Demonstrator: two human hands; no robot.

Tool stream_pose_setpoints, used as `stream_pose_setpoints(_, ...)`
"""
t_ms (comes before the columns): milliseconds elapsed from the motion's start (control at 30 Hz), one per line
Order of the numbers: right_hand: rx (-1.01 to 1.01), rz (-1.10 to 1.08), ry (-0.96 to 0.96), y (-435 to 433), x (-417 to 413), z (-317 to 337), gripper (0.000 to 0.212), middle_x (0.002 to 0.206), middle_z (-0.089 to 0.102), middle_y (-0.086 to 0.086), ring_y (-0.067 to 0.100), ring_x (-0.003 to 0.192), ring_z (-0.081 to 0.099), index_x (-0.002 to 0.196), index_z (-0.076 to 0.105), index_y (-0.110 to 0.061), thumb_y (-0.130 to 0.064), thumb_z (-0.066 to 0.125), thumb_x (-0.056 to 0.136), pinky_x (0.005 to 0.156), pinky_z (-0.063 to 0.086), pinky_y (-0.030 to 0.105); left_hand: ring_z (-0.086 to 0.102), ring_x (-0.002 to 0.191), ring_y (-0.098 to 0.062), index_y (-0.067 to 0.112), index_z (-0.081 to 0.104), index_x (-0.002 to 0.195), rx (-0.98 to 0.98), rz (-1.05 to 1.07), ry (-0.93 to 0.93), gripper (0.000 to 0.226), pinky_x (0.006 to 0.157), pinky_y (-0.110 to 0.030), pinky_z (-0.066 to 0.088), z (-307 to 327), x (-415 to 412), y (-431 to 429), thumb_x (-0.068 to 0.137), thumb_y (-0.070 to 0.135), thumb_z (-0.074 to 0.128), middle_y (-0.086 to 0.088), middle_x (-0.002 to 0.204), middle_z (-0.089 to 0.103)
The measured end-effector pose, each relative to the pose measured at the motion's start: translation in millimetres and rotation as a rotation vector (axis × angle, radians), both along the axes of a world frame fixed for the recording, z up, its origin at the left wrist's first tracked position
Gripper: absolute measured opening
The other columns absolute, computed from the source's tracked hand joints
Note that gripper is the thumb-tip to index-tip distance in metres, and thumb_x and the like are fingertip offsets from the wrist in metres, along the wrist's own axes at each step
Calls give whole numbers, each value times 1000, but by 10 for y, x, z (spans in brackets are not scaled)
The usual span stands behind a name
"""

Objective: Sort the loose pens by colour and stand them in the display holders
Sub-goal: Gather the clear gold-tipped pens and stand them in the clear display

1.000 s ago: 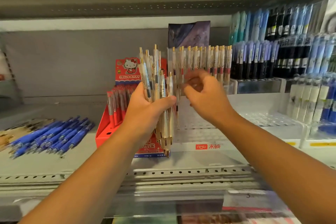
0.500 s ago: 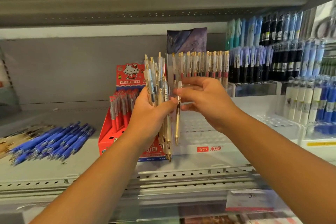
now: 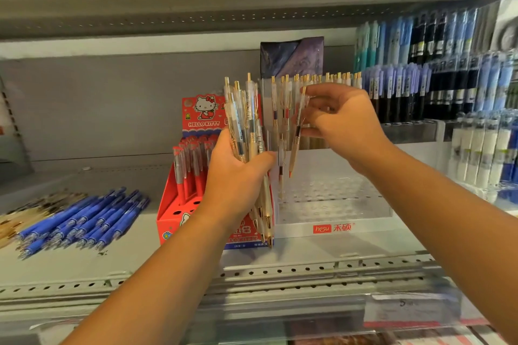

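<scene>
Perforated shelf lip (image 3: 280, 272) nearest. Left hand (image 3: 238, 179) grips a bundle of clear pens (image 3: 246, 126) upright, its tips hanging in front of the red box (image 3: 173, 204) edge. Right hand (image 3: 344, 123) pinches a single pen (image 3: 296, 137), tilted, tip over the clear holder (image 3: 330, 204). The holder's front tiers are open; standing pens (image 3: 339, 77) fill the rear. Loose blue pens (image 3: 84, 218) lie on the shelf, well left.

A bundle of clear gold-trimmed pens (image 3: 246, 131) stands upright, tips down, gripped in the left hand (image 3: 235, 176). A single matching pen (image 3: 296, 134) hangs nearly upright, tip down, pinched by the right hand (image 3: 342, 126) above the clear perforated display holder (image 3: 330, 204). More of these gold-capped pens (image 3: 330, 78) stand in the holder's back row. Loose blue pens (image 3: 84, 218) lie flat in a heap to the left, near the red Hello Kitty display box (image 3: 173, 213), which holds upright red pens (image 3: 190, 165).
</scene>
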State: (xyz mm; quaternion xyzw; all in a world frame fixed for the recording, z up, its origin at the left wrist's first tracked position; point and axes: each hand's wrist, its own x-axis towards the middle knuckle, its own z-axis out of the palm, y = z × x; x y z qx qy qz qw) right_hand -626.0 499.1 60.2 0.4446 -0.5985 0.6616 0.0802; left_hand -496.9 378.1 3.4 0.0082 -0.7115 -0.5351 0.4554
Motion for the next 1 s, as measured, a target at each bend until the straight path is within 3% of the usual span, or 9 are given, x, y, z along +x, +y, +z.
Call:
stream_pose_setpoints(300, 77, -99, 34, -187, -151, -207, 38, 104, 66, -3, 20, 100, 66, 112, 62, -28, 4, 60, 91, 76, 61, 40, 68, 79, -6, 24, 61, 110, -23, 20, -6, 33, 66, -18, 55, 19, 15, 27, 83, 6, 69, 11, 87, 71)
stream_pose_setpoints(433, 75, -97, 11, -202, -171, -208, 37, 105, 66, 1, 23, 99, 67, 114, 64, -26, 3, 60, 92, 74, 62, 40, 69, 82, -15, 25, 61, 108, -17, 41, -5, 30, 72, -31, 58, 18, 21, 35, 85, 7, 68, 5, 88, 71)
stream_pose_setpoints(600, 78, -133, 17, -194, -183, -235, 37, 105, 67, 3, 22, 97, 67, 120, 64, -18, 5, 59, 92, 74, 62, 42, 69, 85, -9, 24, 61, 113, -34, 43, -7, 32, 76, -29, 57, 21, 30, 45, 86, 8, 69, 8, 92, 72)
stream_pose_setpoints(733, 120, -94, -22, -215, -184, -286, 34, 100, 66, 2, 23, 94, 68, 109, 63, -24, 5, 59, 92, 76, 61, 45, 70, 82, -9, 24, 61, 112, -54, 43, -12, 30, 72, -26, 58, 16, 33, 38, 87, 8, 69, 8, 89, 72)
stream_pose_setpoints(833, 157, -127, 25, -238, -189, -307, 35, 96, 66, 0, 22, 93, 68, 112, 63, -25, 3, 59, 92, 79, 61, 44, 70, 82, -12, 25, 60, 110, -67, 40, -29, 30, 74, -29, 59, 17, 29, 38, 87, 8, 69, 8, 88, 72)
stream_pose_setpoints(933, 214, -152, 65, -251, -180, -322, 35, 88, 67, -5, 14, 85, 68, 112, 64, -22, 5, 55, 92, 76, 61, 40, 70, 83, -17, 28, 60, 107, -65, 33, -20, 29, 74, -35, 58, 5, 22, 27, 87, 8, 70, 7, 87, 71)
stream_pose_setpoints(1000, 287, -187, 101, -254, -171, -348, 36, 85, 67, -8, 8, 80, 66, 111, 66, -19, 7, 53, 89, 75, 61, 34, 69, 79, -8, 29, 60, 106, -79, 23, -19, 30, 70, -28, 57, -4, 17, 15, 87, 8, 70, 14, 84, 71)
